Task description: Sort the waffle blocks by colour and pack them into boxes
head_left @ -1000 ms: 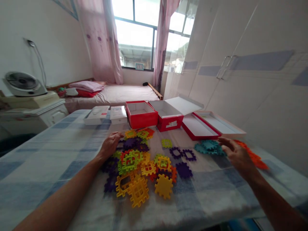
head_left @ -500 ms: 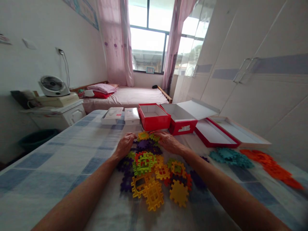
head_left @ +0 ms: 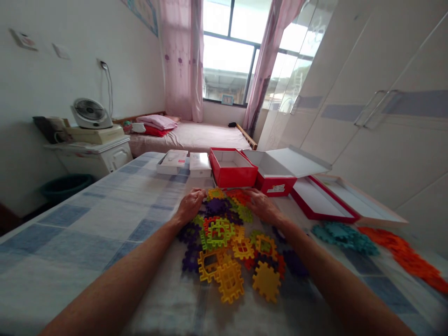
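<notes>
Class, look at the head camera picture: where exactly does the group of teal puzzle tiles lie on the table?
The teal tiles lie on the right side of the table, just in front of the long flat red box, between the mixed pile and the orange tiles.

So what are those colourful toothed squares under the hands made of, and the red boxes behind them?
The toothed squares look like moulded plastic: bright solid colours, crisp cut-out grids, slight sheen. The red boxes seem to be cardboard: thin flat walls, white inside, one with a folded-back lid.
</notes>
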Demonstrator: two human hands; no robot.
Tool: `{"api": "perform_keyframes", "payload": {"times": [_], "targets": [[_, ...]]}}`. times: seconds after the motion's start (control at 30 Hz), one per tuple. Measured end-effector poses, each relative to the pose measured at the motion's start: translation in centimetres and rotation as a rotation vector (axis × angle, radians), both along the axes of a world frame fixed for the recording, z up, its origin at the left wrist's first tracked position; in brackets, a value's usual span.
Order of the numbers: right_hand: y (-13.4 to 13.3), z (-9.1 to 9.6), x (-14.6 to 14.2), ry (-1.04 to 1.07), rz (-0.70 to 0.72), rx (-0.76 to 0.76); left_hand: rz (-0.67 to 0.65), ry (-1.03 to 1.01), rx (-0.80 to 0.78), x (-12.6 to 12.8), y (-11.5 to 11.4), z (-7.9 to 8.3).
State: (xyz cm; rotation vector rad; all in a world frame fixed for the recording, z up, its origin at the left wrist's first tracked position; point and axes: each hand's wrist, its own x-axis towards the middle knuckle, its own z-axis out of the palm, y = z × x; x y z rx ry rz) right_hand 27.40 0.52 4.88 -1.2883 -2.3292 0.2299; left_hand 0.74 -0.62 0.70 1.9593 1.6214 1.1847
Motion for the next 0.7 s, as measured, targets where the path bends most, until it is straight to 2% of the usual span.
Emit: {"api": "perform_keyframes", "payload": {"times": [0.23,0.37,0.5,0.6,0.7], "targets": [[2.6,-0.9,-1.7,-0.023,-0.062,-0.118,-0.008,0.014,0.011,-0.1,0.1,-0.2],[2.4,-0.3,-1.4,-0.08,-0.052,-0.139,-0.003,0.016,0.006,0.0,0.1,-0.2],[1.5,0.5,-0.3,-0.104,-0.032,-0.227,-0.008,0.036,0.013,0.0,0.0,0.0],[1.2,0.8,0.7,-0.019,0.001,-0.324,-0.024,0.055,0.022,0.0,0.0,-0.1],[1.4,0.5,1.6,0.098,-0.126,-0.304,-0.021,0.051,0.015,0.0,0.0,-0.1]]}}
